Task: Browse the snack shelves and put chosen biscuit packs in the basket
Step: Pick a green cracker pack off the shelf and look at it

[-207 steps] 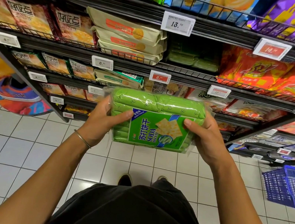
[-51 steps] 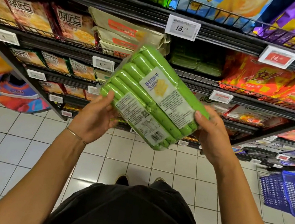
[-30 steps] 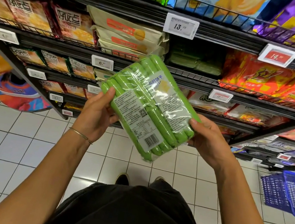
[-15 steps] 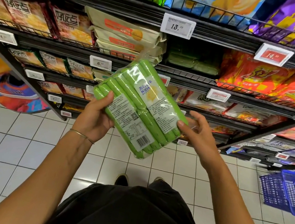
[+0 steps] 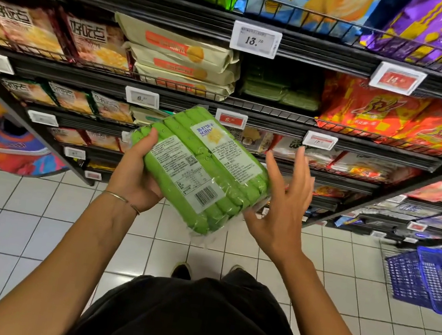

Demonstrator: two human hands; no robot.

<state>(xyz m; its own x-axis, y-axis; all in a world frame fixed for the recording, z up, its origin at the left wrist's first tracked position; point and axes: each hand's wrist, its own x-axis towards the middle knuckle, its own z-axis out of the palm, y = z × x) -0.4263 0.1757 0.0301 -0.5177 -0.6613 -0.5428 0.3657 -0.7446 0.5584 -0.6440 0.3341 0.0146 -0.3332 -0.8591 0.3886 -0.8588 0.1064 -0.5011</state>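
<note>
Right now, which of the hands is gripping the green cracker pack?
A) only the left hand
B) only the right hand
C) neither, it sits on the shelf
A: the left hand curls round the green cracker pack, while the right hand is beside it with its fingers spread, not curled round it.

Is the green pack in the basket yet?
No, the left hand holds the pack up, and the basket sits apart on the floor.

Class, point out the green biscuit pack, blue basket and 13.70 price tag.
green biscuit pack [image 5: 178, 169]: head view, back label.
blue basket [image 5: 412, 275]: head view, mesh wall.
13.70 price tag [image 5: 255, 40]: head view, printed face.
</note>
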